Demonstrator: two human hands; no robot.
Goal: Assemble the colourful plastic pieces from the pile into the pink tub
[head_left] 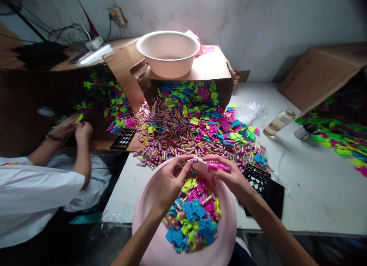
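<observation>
Over the far rim of a pink basin [143, 204], my left hand [173, 178] pinches a small striped tube [195, 160] with a pale tip. Close to its right, my right hand [229, 176] grips a bright pink plastic toy piece [218, 165] between thumb and fingers. A small gap seems to lie between tube and piece. In the basin lies a heap of blue, yellow and pink plastic pieces [197, 210] with striped tubes mixed in. Just beyond the rim spreads a big pile of such tubes [174, 143].
An open cardboard box [226, 72] spills coloured pieces; a white bowl [172, 67] sits on top. Black perforated trays [258, 181], a clear bottle [279, 123] and a metal cup [305, 132] stand right. At left, a co-worker's hands [76, 130] hold a yellow-green piece.
</observation>
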